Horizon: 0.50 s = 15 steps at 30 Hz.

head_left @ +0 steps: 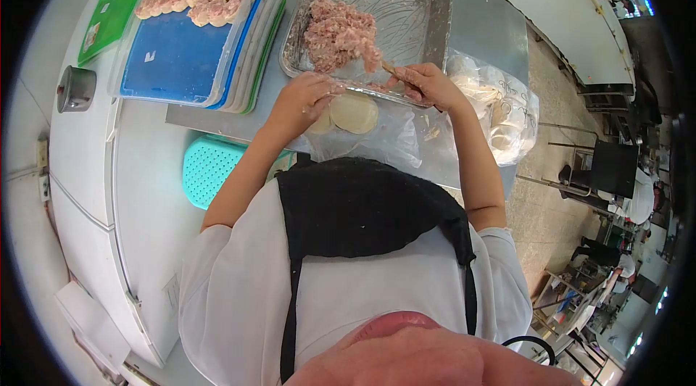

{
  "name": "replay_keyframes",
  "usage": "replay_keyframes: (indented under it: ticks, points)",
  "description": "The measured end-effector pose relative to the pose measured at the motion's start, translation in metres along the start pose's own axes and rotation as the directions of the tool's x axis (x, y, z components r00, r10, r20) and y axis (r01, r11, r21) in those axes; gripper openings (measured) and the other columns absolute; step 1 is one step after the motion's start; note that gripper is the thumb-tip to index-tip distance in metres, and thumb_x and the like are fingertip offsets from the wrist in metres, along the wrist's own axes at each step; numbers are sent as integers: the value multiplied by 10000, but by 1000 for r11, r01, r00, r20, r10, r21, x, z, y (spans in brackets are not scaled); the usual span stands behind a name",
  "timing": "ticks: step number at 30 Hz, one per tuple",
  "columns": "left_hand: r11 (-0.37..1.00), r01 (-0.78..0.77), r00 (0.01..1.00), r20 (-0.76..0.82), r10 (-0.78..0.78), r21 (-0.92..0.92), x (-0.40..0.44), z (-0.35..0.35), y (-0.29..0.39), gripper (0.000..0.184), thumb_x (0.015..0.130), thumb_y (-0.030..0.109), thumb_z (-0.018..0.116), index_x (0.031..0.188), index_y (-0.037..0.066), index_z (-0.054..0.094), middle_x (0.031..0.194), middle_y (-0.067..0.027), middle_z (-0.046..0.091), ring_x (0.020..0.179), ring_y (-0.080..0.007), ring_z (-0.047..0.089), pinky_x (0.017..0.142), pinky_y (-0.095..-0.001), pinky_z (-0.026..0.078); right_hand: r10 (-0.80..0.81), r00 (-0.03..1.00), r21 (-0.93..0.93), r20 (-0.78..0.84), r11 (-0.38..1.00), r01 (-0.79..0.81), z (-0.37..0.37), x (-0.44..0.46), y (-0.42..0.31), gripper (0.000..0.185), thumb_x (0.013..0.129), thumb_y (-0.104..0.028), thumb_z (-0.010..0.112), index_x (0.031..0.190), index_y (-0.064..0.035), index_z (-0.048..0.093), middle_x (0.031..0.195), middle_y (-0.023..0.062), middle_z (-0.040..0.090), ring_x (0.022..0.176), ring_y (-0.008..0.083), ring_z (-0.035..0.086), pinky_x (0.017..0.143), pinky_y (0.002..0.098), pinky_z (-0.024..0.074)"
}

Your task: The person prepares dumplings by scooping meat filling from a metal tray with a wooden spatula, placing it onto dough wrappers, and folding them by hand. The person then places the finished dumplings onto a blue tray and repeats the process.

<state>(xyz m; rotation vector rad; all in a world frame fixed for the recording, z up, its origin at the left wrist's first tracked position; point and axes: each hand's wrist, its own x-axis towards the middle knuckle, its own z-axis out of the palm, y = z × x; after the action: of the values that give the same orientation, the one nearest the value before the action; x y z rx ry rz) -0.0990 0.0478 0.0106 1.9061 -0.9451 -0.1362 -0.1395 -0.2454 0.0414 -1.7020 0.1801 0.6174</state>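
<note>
The right hand (429, 87) grips a slim tool (388, 67), its long axis slanting up-left towards the minced meat (337, 32) at top centre. The left hand (299, 102) curls beside the round wrappers (354, 113); whether it grips anything is unclear.

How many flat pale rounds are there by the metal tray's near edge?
2 visible: a larger round over the plastic sheet, and a partly hidden round left of it, beside the left hand. Others may be underneath.
</note>
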Motion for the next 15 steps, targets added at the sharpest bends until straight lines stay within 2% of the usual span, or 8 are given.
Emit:
replay_keyframes:
  ticks: [1, 4, 5, 6, 8, 9, 11, 15]
  points:
    - [942, -203, 976, -17, 215, 269, 1, -5, 2, 157, 839, 71, 618, 993, 50, 645, 961, -109, 663, 882, -266, 638, 768, -347, 511, -3, 1000, 0, 2, 1000, 3, -4, 0, 1, 366, 974, -353, 505, 971, -40, 694, 526, -59, 393, 461, 31, 337, 424, 216, 263]
    - [975, -21, 999, -37, 30, 222, -1, -20, 21, 139, 804, 57, 624, 942, 48, 614, 954, -136, 651, 879, -339, 618, 772, -384, 507, -13, 1000, -74, -17, 997, 12, -13, 11, 14, 344, 969, -345, 503, 969, -54, 687, 515, -13, 444, 443, 102, 443, 416, 260, 310]
    - [974, -15, 999, -38, 24, 227, 0, -25, 27, 139, 804, 57, 624, 942, 48, 614, 954, -136, 651, 879, -339, 618, 772, -384, 507, -300, 943, -514, -146, 837, 187, -10, 22, 28, 329, 960, -340, 493, 965, -78, 693, 566, 33, 511, 546, 174, 535, 492, 321, 396]
    - [960, 121, 992, -63, -109, 251, 1, -30, 34, 142, 801, 58, 626, 937, 47, 587, 953, -137, 651, 886, -335, 620, 773, -370, 506, -588, 799, -854, -128, 475, 213, -3, 24, 28, 318, 951, -334, 482, 960, -103, 700, 617, 80, 579, 649, 245, 626, 569, 382, 481]
    - [928, 250, 968, -86, -235, 276, 0, -36, 34, 151, 799, 59, 629, 932, 45, 559, 952, -138, 651, 892, -331, 621, 773, -355, 504, -501, 863, -926, -65, 353, 135, 2, 15, 23, 303, 939, -326, 483, 938, -113, 699, 683, 111, 609, 753, 287, 634, 641, 424, 495]
    - [942, 186, 978, -145, -150, 279, -1, -38, 29, 160, 804, 61, 627, 939, 46, 542, 962, -137, 653, 903, -310, 629, 778, -343, 502, -397, 918, -976, -16, 205, 71, 3, 10, 14, 290, 927, -317, 483, 916, -124, 698, 749, 143, 639, 858, 328, 643, 713, 466, 508]
    - [950, 129, 976, -206, -71, 285, -3, -36, 18, 169, 810, 63, 626, 946, 48, 526, 973, -136, 655, 913, -289, 637, 782, -330, 500, -437, 899, -974, -23, 213, 79, -9, 9, 4, 295, 926, -321, 487, 893, -115, 696, 762, 143, 647, 837, 318, 651, 700, 458, 514]
    - [930, 153, 836, -458, -302, -333, 4, -26, 8, 132, 875, 30, 567, 1005, 51, 551, 1098, -108, 627, 992, -211, 615, 846, -321, 490, -378, 925, -986, 28, 143, 88, 1, 27, 22, 286, 899, -300, 518, 840, -86, 697, 806, 146, 670, 791, 316, 664, 664, 448, 523]
